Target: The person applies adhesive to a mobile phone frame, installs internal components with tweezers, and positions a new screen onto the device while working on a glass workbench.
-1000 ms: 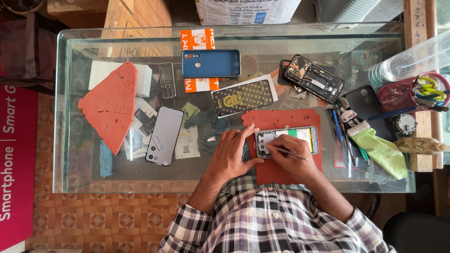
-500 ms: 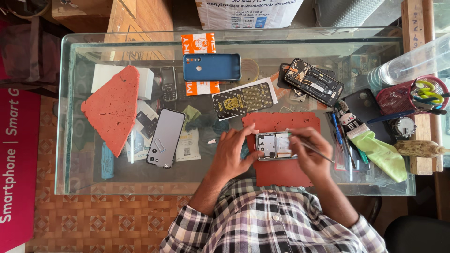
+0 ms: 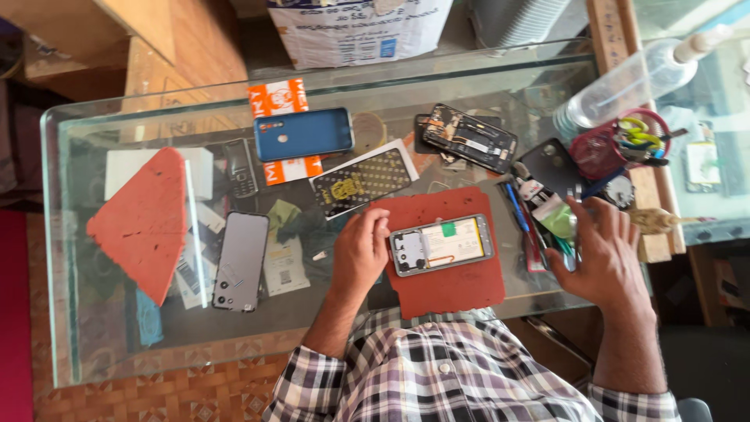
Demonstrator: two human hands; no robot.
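Red mat [image 3: 449,285] bearing opened smartphone [image 3: 442,244], back cover off; left hand [image 3: 361,252] steadies it, fingers curled; right hand [image 3: 600,254], spread, among tools [image 3: 539,215], grasp unclear.

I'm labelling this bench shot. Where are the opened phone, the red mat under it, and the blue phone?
opened phone [image 3: 442,244], head view, middle of its exposed inside.
red mat [image 3: 453,289], head view, bare part below the phone.
blue phone [image 3: 303,134], head view, centre of its back.

An opened phone [image 3: 441,244] lies on a mat [image 3: 449,285] near the table's [image 3: 117,344] front edge. The left hand [image 3: 359,254] rests just left of it; the right hand [image 3: 601,254] lies right, among tools [image 3: 539,211]. Another phone [image 3: 303,134] lies behind.
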